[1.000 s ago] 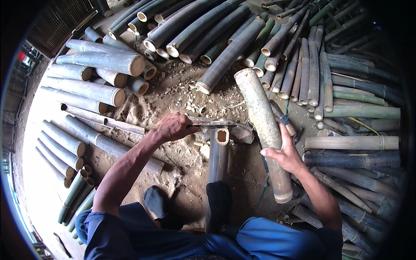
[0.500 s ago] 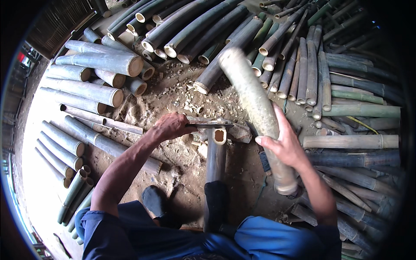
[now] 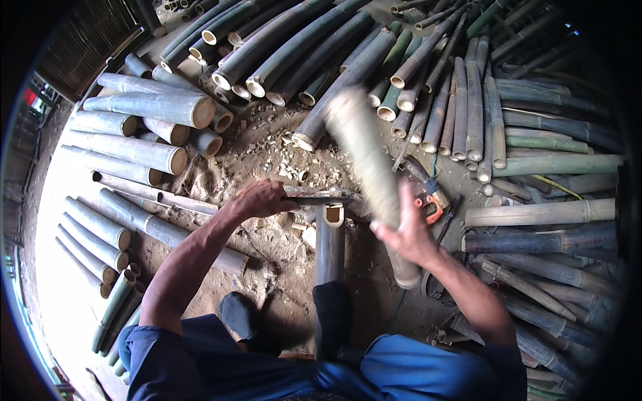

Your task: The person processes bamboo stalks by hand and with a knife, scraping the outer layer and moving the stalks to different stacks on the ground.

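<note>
Head view shows the left hand (image 3: 262, 198) closed round one knife (image 3: 317, 200), one upright tube (image 3: 330, 257) just to its right, and the right hand (image 3: 411, 230) wide around one blurred log (image 3: 364, 150) extending ahead and behind.

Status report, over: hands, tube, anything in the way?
Left hand holding knife across the end of the tube. Right hand gripping log, blurred. Orange-handled tool close by, right of log.

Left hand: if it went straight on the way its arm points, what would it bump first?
Probably the dark bamboo pole beyond the wood chips, though heights are hard to judge.
</note>
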`<action>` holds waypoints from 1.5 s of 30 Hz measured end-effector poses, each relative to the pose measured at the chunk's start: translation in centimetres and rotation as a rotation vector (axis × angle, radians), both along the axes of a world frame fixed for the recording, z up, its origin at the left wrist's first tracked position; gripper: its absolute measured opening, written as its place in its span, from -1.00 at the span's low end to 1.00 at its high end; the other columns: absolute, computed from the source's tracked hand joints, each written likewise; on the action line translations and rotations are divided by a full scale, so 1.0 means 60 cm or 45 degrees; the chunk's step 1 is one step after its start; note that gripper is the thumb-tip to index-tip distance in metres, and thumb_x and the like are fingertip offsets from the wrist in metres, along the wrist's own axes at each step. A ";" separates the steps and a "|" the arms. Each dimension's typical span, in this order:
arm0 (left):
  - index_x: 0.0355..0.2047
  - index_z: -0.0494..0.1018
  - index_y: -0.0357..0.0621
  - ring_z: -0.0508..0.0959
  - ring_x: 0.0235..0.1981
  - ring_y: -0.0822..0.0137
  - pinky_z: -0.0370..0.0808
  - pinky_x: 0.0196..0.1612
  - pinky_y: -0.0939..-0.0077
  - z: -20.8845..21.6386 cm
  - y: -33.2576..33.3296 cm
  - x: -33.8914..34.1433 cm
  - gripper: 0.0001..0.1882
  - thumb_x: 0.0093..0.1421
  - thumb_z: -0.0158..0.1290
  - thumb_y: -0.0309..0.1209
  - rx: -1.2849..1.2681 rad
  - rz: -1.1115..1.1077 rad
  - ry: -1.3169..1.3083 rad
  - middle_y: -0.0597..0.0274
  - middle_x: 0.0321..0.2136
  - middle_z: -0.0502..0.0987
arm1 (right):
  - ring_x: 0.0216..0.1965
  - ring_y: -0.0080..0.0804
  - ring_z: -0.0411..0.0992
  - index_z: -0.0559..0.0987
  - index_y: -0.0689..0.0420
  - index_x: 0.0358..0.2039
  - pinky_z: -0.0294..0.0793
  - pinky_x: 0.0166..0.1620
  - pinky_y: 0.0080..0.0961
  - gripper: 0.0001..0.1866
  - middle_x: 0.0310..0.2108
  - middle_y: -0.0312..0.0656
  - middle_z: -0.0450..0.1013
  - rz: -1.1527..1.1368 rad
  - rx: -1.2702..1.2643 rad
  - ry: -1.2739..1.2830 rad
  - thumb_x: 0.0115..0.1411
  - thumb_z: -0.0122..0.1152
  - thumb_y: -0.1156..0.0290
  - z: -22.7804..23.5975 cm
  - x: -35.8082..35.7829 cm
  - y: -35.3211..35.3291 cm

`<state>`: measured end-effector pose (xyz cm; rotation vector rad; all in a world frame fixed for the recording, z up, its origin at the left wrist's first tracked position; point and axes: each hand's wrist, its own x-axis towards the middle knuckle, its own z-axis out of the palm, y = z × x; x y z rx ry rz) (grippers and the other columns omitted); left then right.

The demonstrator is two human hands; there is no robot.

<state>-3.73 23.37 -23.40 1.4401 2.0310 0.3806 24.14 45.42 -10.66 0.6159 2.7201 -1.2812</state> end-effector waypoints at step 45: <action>-0.28 0.75 -0.01 0.55 -0.69 0.28 0.44 -0.56 0.30 -0.006 -0.015 0.011 -0.44 0.28 0.13 0.23 0.028 0.046 0.078 0.21 -0.67 0.59 | 0.37 0.17 0.26 -0.06 0.39 0.48 0.27 0.36 -0.19 0.12 0.35 0.37 0.20 -0.158 0.072 -0.384 0.08 0.43 0.27 0.051 0.121 -0.028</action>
